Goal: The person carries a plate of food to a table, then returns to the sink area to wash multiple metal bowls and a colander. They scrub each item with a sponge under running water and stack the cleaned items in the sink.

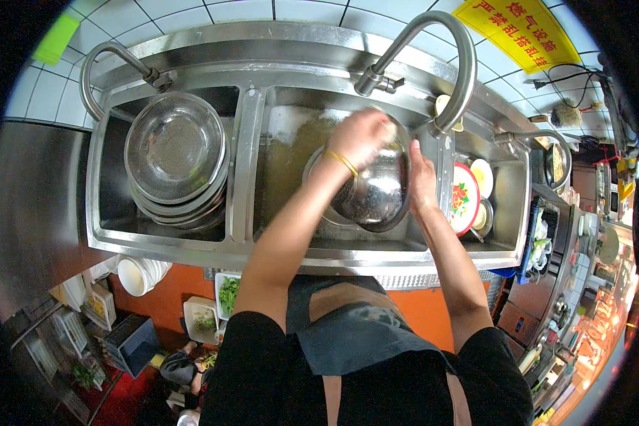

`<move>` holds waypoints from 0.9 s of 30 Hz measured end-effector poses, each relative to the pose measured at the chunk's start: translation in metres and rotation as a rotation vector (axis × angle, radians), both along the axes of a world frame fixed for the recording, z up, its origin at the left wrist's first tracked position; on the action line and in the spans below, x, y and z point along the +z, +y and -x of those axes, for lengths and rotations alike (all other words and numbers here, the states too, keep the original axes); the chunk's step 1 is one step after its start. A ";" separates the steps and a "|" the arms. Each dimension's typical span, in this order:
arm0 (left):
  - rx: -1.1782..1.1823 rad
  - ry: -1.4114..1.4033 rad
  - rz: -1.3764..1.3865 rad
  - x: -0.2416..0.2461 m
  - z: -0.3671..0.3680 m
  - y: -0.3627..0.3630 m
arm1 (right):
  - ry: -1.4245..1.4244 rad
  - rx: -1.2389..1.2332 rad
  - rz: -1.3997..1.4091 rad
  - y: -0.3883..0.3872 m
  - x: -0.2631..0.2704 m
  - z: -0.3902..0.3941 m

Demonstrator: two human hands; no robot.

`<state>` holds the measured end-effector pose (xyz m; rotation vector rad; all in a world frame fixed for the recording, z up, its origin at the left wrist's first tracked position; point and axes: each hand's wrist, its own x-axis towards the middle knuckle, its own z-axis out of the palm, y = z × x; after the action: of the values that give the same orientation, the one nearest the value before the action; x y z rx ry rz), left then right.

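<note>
A shiny stainless steel bowl (375,186) is tilted in the middle sink basin (277,213). My right hand (424,178) grips its right rim, thumb pointing up. Blurred by motion, my left hand (363,136) is closed on a small pale pad (391,131) at the bowl's upper part. The pad is mostly covered by my fingers, so its exact kind is unclear. Under the bowl, the edge of another metal vessel (338,218) shows. Cloudy water with some foam (293,125) lies in the basin.
Stacked perforated metal basins (174,146) fill the left sink. A red-rimmed patterned dish (463,199) and small bowls (482,178) occupy the right one. A curved faucet (466,58) arches near my right hand. Another person (183,367) sits low behind me, near vegetable tubs (201,319).
</note>
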<state>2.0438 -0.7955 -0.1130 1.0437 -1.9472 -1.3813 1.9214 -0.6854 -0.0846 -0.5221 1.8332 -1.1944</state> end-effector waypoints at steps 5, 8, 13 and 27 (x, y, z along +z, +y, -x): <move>0.236 0.522 -0.754 -0.076 -0.050 -0.008 | -0.264 -0.190 0.159 0.014 -0.017 0.044; 0.414 0.647 -0.817 -0.061 -0.043 0.047 | -0.367 -0.431 0.203 0.022 -0.033 0.055; 0.329 0.196 0.276 -0.024 -0.005 0.127 | -0.400 -0.699 0.302 0.004 -0.056 0.038; 0.267 0.456 -0.330 -0.096 -0.033 0.052 | -0.039 -0.304 0.155 0.015 -0.008 0.019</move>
<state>2.0764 -0.7436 -0.2092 0.9798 -1.2364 -1.6444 1.9023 -0.6707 -0.0924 -0.3086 1.8405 -1.5487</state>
